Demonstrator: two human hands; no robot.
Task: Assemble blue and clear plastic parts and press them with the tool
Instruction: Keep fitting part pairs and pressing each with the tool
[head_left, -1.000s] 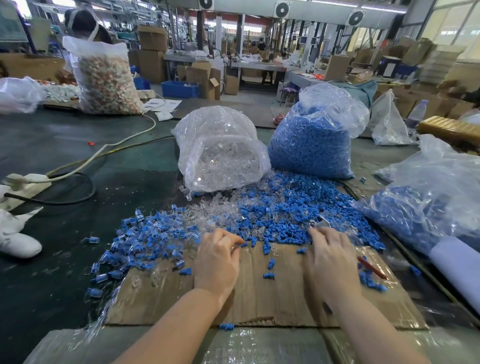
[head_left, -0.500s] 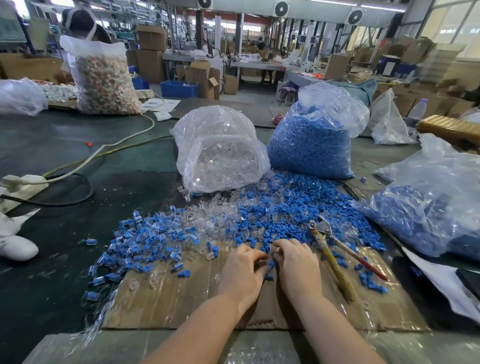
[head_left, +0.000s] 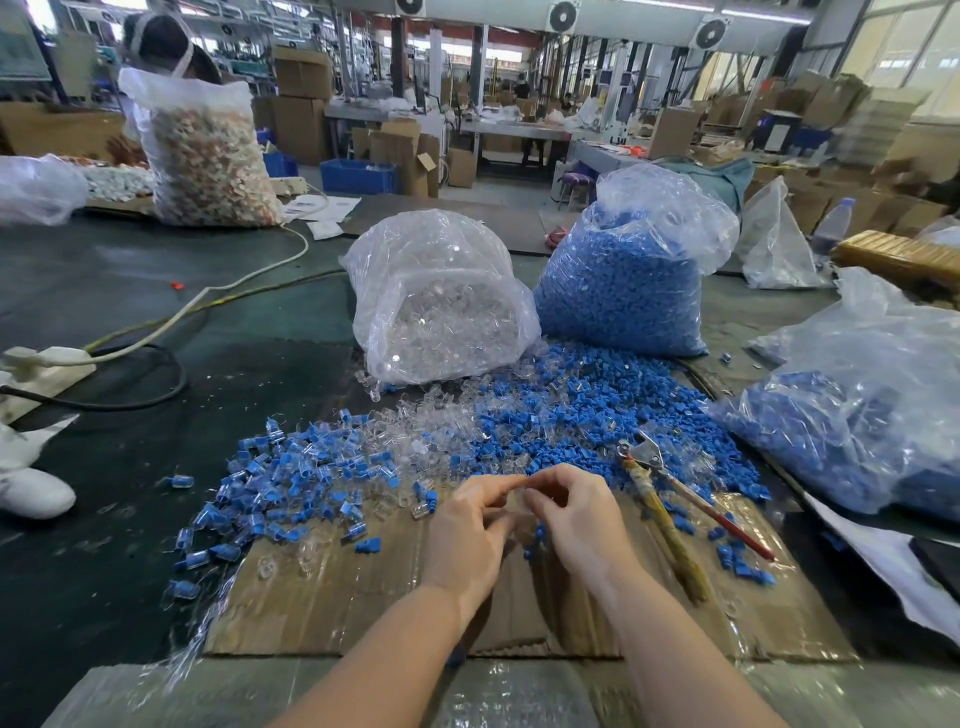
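Note:
My left hand (head_left: 467, 525) and my right hand (head_left: 576, 519) are raised together over the cardboard sheet (head_left: 363, 597), fingertips meeting. They pinch a small clear part (head_left: 512, 501) between them, which the fingers mostly hide. Two loose blue parts (head_left: 537, 538) lie on the cardboard just beneath the hands. The pliers tool (head_left: 654, 493), with one tan-wrapped and one red handle, lies untouched to the right of my right hand. Beyond the hands spread loose blue parts (head_left: 597, 415) and clear parts (head_left: 431, 431). A pile of joined blue-and-clear pieces (head_left: 291, 483) lies to the left.
Behind the piles stand a bag of clear parts (head_left: 441, 301) and a bag of blue parts (head_left: 623, 280). Another blue-filled bag (head_left: 857, 405) sits at the right. A white cable (head_left: 208, 296) and a black cable (head_left: 156, 389) cross the dark table at left. A person sits at far left.
My right hand let go of the pliers, which now lie on the cardboard. Both hands came together at the pile's edge, then lifted slightly with a small part pinched between them.

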